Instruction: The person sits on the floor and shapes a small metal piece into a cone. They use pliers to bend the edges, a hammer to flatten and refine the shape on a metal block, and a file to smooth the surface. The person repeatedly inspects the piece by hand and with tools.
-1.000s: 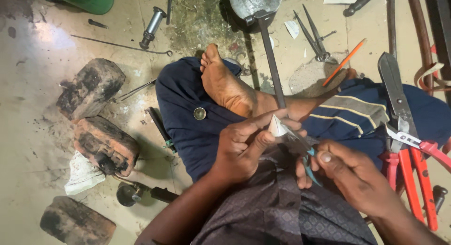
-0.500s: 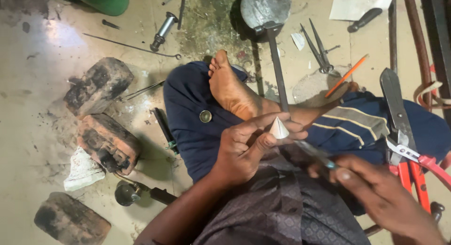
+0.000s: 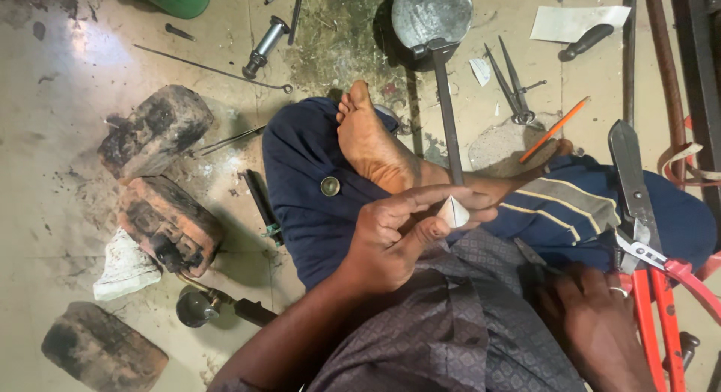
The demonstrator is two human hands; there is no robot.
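One head-worn view looks steeply down, close over the lap [image 3: 451,339] and the nearby floor [image 3: 67,137]

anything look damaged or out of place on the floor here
The three bricks at the left look charred and chipped, with pale crumbs scattered around them. Tools lie loose in all directions, including dividers and red-handled snips. The left hand pinches a small pale cone.

Left hand [image 3: 398,238]: raised, fingers curled, thumb and fingertips pinching.
Right hand [image 3: 593,324]: low, palm down, resting on lap.
Foot [image 3: 372,140]: bare, sole up.
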